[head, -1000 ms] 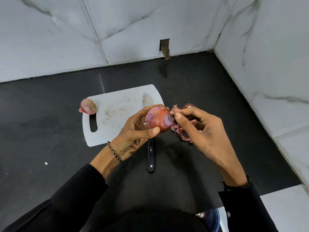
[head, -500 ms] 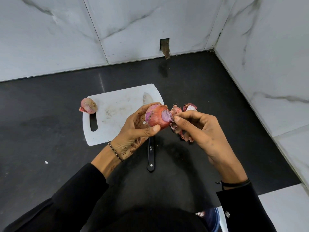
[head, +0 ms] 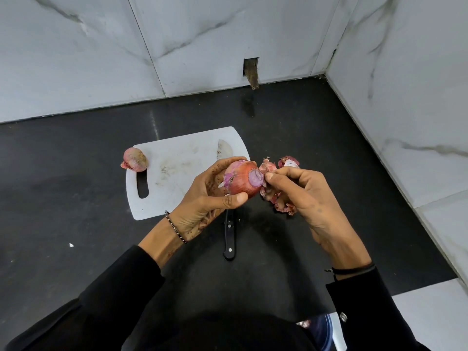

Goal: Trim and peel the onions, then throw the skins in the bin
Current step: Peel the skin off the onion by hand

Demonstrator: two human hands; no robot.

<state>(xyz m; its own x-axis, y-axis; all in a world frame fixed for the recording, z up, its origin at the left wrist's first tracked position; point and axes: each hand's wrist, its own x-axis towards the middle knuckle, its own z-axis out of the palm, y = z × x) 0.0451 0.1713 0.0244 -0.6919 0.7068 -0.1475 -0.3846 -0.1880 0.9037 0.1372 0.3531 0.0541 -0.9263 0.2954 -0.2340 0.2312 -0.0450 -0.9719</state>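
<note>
My left hand (head: 207, 198) grips a red onion (head: 240, 179) above the right edge of the white cutting board (head: 177, 173), its trimmed end facing right. My right hand (head: 301, 196) pinches the skin at that trimmed end with thumb and forefinger. A pile of loose onion skins (head: 281, 206) lies on the counter under and behind my right hand. A second, unpeeled onion (head: 135, 159) sits at the board's left corner. A knife lies with its blade (head: 224, 149) on the board and its black handle (head: 230, 239) pointing toward me, its middle hidden by my left hand.
The black counter (head: 76, 224) meets white marble walls at the back and right, forming a corner. A small wall opening (head: 251, 69) sits above the counter. A dark blue rim (head: 323, 330), perhaps the bin, shows at the bottom edge.
My right hand has closed in on the onion's trimmed end and now pinches its skin. My left hand has turned the onion slightly.
</note>
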